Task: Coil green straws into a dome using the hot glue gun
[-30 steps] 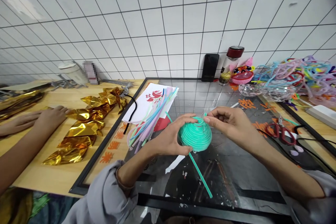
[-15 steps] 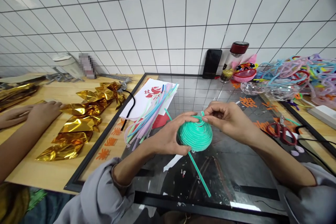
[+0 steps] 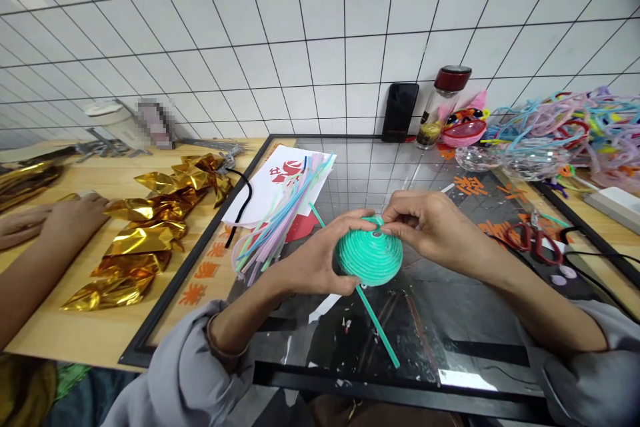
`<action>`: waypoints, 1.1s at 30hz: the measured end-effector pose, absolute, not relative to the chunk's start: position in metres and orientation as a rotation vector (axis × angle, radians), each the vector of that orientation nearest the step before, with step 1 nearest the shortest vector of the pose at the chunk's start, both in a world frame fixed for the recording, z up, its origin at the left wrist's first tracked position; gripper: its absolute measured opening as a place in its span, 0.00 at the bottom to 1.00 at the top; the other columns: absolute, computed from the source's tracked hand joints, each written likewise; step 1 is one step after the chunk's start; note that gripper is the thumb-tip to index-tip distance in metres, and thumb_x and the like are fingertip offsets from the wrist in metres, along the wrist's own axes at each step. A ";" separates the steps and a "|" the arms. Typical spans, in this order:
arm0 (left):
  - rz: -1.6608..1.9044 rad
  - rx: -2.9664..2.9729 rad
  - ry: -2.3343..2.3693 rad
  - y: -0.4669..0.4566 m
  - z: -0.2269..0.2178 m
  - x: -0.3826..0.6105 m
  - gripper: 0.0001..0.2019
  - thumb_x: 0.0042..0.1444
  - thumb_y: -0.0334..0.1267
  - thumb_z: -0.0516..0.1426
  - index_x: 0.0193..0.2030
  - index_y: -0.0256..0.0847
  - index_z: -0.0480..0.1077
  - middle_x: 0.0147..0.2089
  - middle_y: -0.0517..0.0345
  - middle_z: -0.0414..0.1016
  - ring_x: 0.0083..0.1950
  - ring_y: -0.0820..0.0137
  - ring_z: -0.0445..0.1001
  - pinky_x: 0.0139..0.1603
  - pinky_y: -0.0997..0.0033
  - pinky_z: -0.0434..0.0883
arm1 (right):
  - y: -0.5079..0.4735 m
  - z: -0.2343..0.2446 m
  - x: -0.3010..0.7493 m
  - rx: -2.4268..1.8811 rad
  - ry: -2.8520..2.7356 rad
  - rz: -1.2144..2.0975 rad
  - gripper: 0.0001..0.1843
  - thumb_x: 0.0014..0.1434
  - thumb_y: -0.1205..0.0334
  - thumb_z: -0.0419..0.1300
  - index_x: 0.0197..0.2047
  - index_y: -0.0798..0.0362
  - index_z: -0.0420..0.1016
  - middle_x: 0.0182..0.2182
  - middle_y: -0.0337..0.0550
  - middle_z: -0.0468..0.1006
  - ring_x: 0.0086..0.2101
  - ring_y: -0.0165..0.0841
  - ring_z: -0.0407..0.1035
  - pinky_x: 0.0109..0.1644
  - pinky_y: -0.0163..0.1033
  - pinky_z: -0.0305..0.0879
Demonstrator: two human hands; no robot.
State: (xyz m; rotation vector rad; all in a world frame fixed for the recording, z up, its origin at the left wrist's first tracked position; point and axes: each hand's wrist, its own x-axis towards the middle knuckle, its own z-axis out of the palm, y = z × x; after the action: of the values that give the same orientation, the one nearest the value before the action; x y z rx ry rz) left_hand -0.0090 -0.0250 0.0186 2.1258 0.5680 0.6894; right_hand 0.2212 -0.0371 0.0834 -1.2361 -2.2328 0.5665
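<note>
A teal dome (image 3: 371, 257) wound from a plastic tube sits between my hands above the glass-topped frame (image 3: 210, 233). My left hand (image 3: 320, 260) cups the dome's left side, thumb over its top edge. My right hand (image 3: 430, 227) pinches the tube's end at the top of the dome. A loose teal tail (image 3: 377, 327) of the tube hangs down towards me. A bundle of pastel tubes (image 3: 285, 210) lies on white paper (image 3: 273, 187) just left of my hands.
Gold foil pieces (image 3: 145, 233) lie on the wooden table at left, where another person's hand (image 3: 70, 213) rests. Red scissors (image 3: 530, 240) and a black cable lie at right. A phone (image 3: 399, 112), a jar (image 3: 440, 113) and a heap of coloured tubes (image 3: 575, 127) stand against the tiled wall.
My right hand's fingers have come down onto the top of the dome, pressing the tube end in. The view has shifted slightly; the other person's hand stays put.
</note>
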 end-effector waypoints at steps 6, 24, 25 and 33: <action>0.708 2.122 0.559 -0.025 0.015 -0.008 0.38 0.46 0.33 0.68 0.64 0.46 0.59 0.75 0.42 0.55 0.75 0.49 0.57 0.75 0.40 0.55 | -0.039 0.085 0.218 -1.248 -2.272 0.526 0.06 0.55 0.75 0.63 0.29 0.57 0.77 0.25 0.39 0.76 0.25 0.27 0.66 0.32 0.33 0.58; 0.827 1.952 0.601 -0.032 0.003 0.001 0.34 0.54 0.44 0.67 0.63 0.48 0.55 0.72 0.42 0.55 0.71 0.52 0.61 0.68 0.45 0.65 | -0.041 0.084 0.215 -1.268 -2.290 0.524 0.08 0.56 0.73 0.62 0.26 0.56 0.74 0.25 0.38 0.75 0.25 0.26 0.63 0.32 0.34 0.56; 0.835 1.942 0.598 -0.032 0.002 0.001 0.35 0.54 0.44 0.67 0.63 0.48 0.55 0.72 0.42 0.55 0.71 0.52 0.62 0.68 0.46 0.65 | -0.041 0.084 0.214 -1.271 -2.292 0.526 0.08 0.56 0.74 0.63 0.26 0.56 0.74 0.25 0.38 0.75 0.25 0.26 0.63 0.32 0.34 0.56; 0.852 2.090 0.616 -0.030 0.004 -0.001 0.31 0.54 0.44 0.66 0.59 0.47 0.57 0.70 0.41 0.56 0.73 0.49 0.57 0.68 0.41 0.62 | -0.040 0.082 0.215 -1.267 -2.274 0.539 0.08 0.55 0.73 0.63 0.26 0.55 0.73 0.24 0.37 0.74 0.24 0.26 0.63 0.32 0.34 0.55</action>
State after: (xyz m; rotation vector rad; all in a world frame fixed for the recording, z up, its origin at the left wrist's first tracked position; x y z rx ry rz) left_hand -0.0008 -0.0304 0.0043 2.0905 0.6162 0.8523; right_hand 0.2146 -0.0405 0.0824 -1.2673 -2.2742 0.5388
